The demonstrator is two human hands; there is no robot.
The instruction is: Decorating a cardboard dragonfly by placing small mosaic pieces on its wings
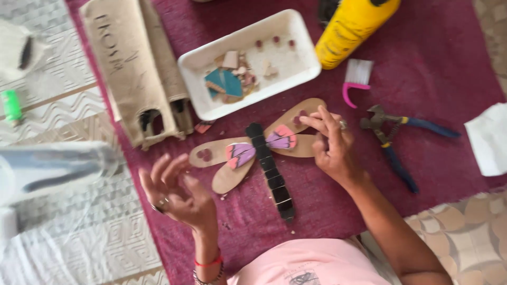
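Note:
A wooden dragonfly cut-out (222,177) lies on a maroon cloth (433,63), its body a strip of black tiles (272,171). Pink and purple tile pieces (240,154) cover the inner wings. My right hand (330,145) rests on the upper right wing, fingertips pressing near small dark red pieces there. My left hand (177,192) hovers palm up to the left of the lower wing, fingers spread and holding nothing; it wears a ring, and the wrist has red bands.
A white tray (296,29) of tile shards sits behind the dragonfly. Blue-handled nippers (398,142) and a pink-handled brush (356,79) lie to the right, with a yellow bottle (351,29) above. A tan cardboard piece (132,68) lies left. White cloth (488,137) is at the right edge.

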